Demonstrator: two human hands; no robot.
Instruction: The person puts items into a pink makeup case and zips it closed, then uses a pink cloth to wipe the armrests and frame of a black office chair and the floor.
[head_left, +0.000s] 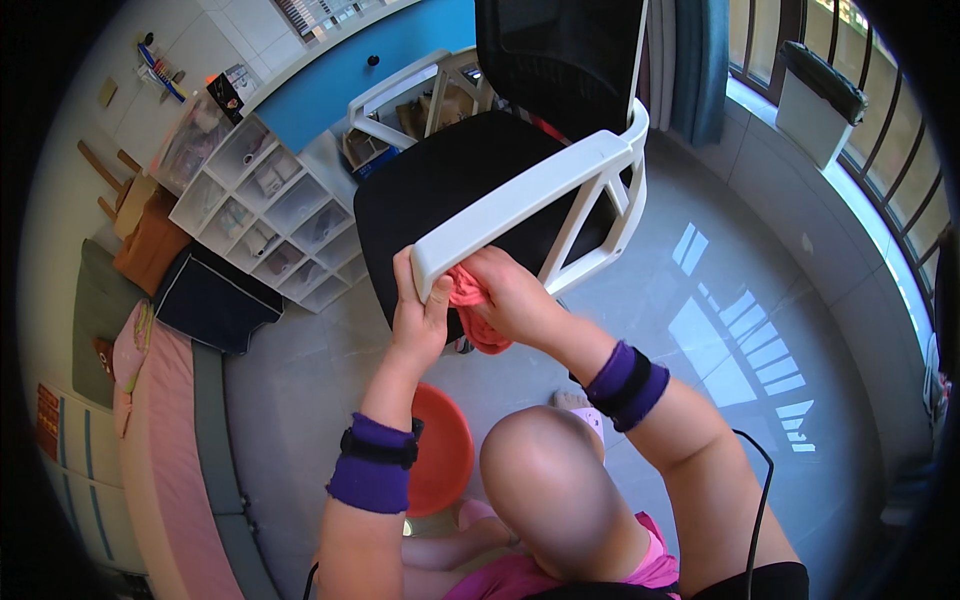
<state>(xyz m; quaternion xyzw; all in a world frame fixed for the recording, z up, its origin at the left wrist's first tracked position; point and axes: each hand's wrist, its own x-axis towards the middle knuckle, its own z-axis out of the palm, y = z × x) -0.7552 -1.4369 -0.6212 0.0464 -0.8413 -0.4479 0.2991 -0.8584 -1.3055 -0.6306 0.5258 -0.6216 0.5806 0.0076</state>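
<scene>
A white armrest [520,200] of an office chair slants across the middle, over the chair's black seat [430,200]. My left hand [418,315] is closed around the armrest's near end, thumb on the inner side. Just to its right, my right hand [510,295] grips a coral-red cloth [487,335] and presses it against the armrest's underside. Part of the cloth hangs below my fingers, and the fingertips of that hand are hidden behind cloth and armrest. A red basin [440,450] stands on the floor below my left forearm.
Clear plastic drawers [270,200] stand at the left beside a blue desk front [360,80]. A dark storage bin [215,300] and a pink-covered bed [165,450] line the left side. Barred windows and a grey-blue curtain [695,70] are at the right. Tiled floor [700,330] reflects window light.
</scene>
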